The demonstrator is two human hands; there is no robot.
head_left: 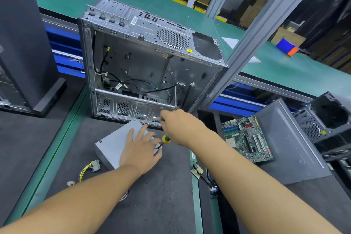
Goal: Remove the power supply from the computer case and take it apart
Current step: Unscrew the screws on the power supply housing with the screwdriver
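The power supply (112, 144) is lying on the dark counter (161, 195) in the lower centre of the frame, out of the computer case (144, 62), which is standing open just behind it. The left grip (141, 150) is resting flat on the box's top, fingers straight, grasping nothing. The right grip (180, 127) is clenching a screwdriver (165, 139) with a yellow and green handle, its tip pointing down at the box's right edge beside the left fingertips. Yellow cables (85, 172) are trailing toward the lower left. A motherboard (247, 138) is lying at the right.

no legible text, case label (134, 20) blurred
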